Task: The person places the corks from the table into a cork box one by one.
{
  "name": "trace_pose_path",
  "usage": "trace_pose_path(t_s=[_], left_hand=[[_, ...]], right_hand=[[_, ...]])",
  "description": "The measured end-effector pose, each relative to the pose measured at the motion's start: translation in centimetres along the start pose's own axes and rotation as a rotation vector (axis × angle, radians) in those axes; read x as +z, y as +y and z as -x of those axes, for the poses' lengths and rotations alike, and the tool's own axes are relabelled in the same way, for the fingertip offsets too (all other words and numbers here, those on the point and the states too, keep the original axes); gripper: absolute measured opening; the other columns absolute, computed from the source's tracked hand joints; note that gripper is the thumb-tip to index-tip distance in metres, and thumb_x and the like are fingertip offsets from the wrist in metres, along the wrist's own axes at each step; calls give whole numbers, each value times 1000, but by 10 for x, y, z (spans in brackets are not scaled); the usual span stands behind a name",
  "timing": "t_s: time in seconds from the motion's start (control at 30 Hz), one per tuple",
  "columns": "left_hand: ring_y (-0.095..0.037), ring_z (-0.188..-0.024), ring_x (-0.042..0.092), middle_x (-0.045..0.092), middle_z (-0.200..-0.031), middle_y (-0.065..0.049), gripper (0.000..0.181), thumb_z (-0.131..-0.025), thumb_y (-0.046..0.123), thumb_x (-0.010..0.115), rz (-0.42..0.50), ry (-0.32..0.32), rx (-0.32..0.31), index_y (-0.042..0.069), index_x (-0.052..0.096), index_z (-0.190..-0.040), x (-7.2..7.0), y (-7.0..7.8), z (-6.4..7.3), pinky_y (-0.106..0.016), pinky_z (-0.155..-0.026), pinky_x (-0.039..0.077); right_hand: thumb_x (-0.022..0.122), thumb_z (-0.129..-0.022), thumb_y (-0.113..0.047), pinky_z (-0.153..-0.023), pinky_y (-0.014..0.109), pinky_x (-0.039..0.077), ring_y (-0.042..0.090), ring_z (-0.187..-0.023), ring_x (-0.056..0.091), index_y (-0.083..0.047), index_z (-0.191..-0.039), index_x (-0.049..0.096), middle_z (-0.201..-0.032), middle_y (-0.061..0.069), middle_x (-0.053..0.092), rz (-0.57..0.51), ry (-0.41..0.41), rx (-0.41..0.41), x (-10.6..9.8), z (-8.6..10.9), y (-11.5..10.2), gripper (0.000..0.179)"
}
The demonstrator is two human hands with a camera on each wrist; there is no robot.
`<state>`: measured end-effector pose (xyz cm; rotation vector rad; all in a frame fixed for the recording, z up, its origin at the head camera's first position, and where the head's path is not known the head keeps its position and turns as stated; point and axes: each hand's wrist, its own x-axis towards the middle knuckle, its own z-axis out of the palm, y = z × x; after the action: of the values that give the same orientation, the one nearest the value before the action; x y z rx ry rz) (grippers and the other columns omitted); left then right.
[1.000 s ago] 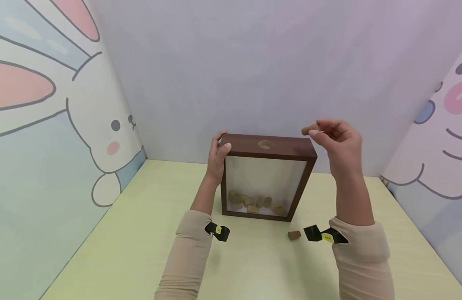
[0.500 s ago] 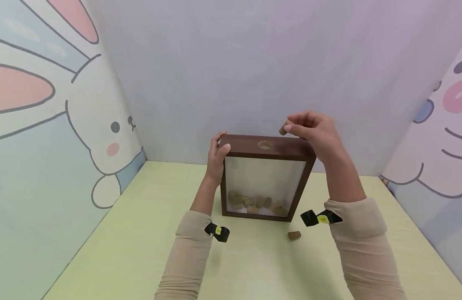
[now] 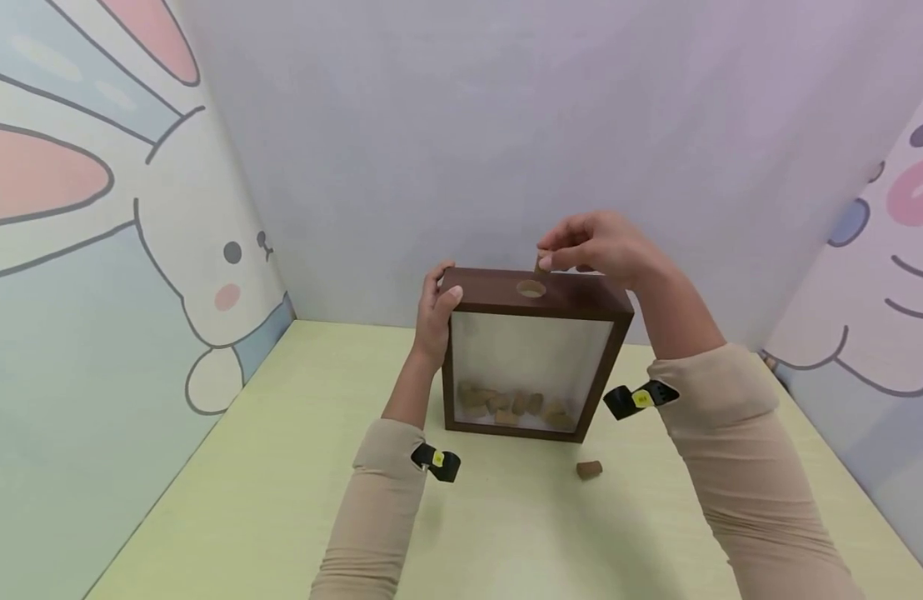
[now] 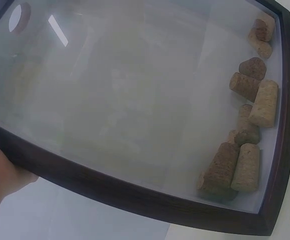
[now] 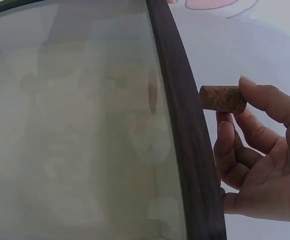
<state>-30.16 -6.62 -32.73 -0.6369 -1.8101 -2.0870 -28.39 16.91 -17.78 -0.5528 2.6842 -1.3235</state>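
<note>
A dark brown framed box (image 3: 491, 287) with a clear front panel stands upright, a round hole (image 3: 531, 289) in its top. Several corks (image 4: 264, 103) lie along its bottom, seen best in the left wrist view. My left hand (image 3: 433, 317) grips the upper left corner, thumb on the top and fingers round the back. With thumb and fingertips my right hand (image 3: 600, 250) pinches one cork (image 5: 222, 99), held upright just above and behind the hole. Part of that cork is covered by the fingers.
One loose cork (image 3: 589, 469) lies on the pale yellow-green table (image 3: 341, 367) in front of the box. A grey back wall (image 3: 401, 167) rises close behind. Cartoon-printed walls flank both sides.
My right hand has moved left from beyond the box's right corner to the hole, tipping its cork from near level to upright. The left hand and box have stayed put.
</note>
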Motion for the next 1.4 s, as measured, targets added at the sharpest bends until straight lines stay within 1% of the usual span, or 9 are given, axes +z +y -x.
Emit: trace_pose_path(t_s=[0.1, 0.23, 0.43, 0.53, 0.77, 0.87, 1.03, 1.3, 1.4], left_hand=[[-21, -122, 28, 17, -148, -6, 71, -79, 44, 47, 2, -11, 1, 12, 32, -141, 0, 0, 0, -45, -98, 23], [-21, -117, 30, 19, -146, -10, 70, -81, 41, 46, 9, -20, 8, 10, 31, -142, -1, 0, 0, -44, -96, 23], [-19, -110, 35, 25, -141, -7, 70, -79, 43, 48, 5, 2, -7, 12, 33, -140, -1, 0, -2, -39, -92, 28], [-19, -109, 35, 26, -141, -6, 71, -78, 45, 48, 6, 10, -7, 12, 34, -140, -1, 0, -3, -39, -91, 29], [-21, -109, 36, 25, -142, -8, 72, -78, 45, 49, 10, 8, -6, 12, 34, -140, 1, -2, -4, -41, -91, 29], [-20, -110, 35, 23, -143, -7, 72, -79, 44, 48, 17, -6, -5, 12, 33, -141, 3, -3, -3, -41, -92, 28], [-19, -108, 34, 19, -146, -9, 71, -80, 40, 47, 24, -31, -23, 10, 30, -142, 7, -1, -1, -39, -92, 28], [-20, -106, 31, 17, -145, -15, 69, -81, 33, 44, 7, -43, -33, 2, 28, -141, 17, 28, 7, -38, -90, 27], [-20, -105, 30, 18, -145, -15, 69, -82, 33, 45, 9, -45, -34, 2, 28, -141, 18, 32, 8, -38, -89, 27]], right_hand=[[70, -83, -21, -85, 41, 40, 21, -96, 53, -6, -110, 65, -104, 7, 63, 85, -78, -13, -3, -4, -5, 32], [69, -83, -16, -82, 42, 40, 23, -93, 52, -5, -108, 65, -101, 8, 62, 145, -173, -7, -5, -12, -12, 27], [65, -85, -13, -77, 41, 39, 25, -92, 52, -2, -111, 60, -101, 8, 63, 175, -295, 83, -7, -25, -20, 28], [65, -86, -13, -72, 39, 39, 25, -88, 52, -1, -111, 58, -100, 8, 63, 191, -317, 109, -7, -31, -24, 28], [66, -85, -15, -70, 37, 39, 24, -87, 52, -3, -110, 58, -100, 8, 62, 220, -315, 153, -6, -34, -27, 29], [66, -85, -18, -74, 38, 40, 23, -89, 52, -4, -112, 58, -101, 7, 63, 243, -295, 131, -8, -26, -26, 31], [67, -85, -19, -82, 40, 41, 24, -92, 55, -5, -109, 62, -98, 7, 66, 226, -222, 20, -11, 4, -16, 28], [62, -89, -19, -79, 35, 45, 20, -93, 57, -5, -110, 63, -100, 5, 64, 174, -210, -150, -13, 51, 11, 26], [62, -89, -19, -79, 32, 45, 20, -93, 58, -4, -111, 63, -102, 8, 64, 129, -202, -186, -13, 64, 22, 26]])
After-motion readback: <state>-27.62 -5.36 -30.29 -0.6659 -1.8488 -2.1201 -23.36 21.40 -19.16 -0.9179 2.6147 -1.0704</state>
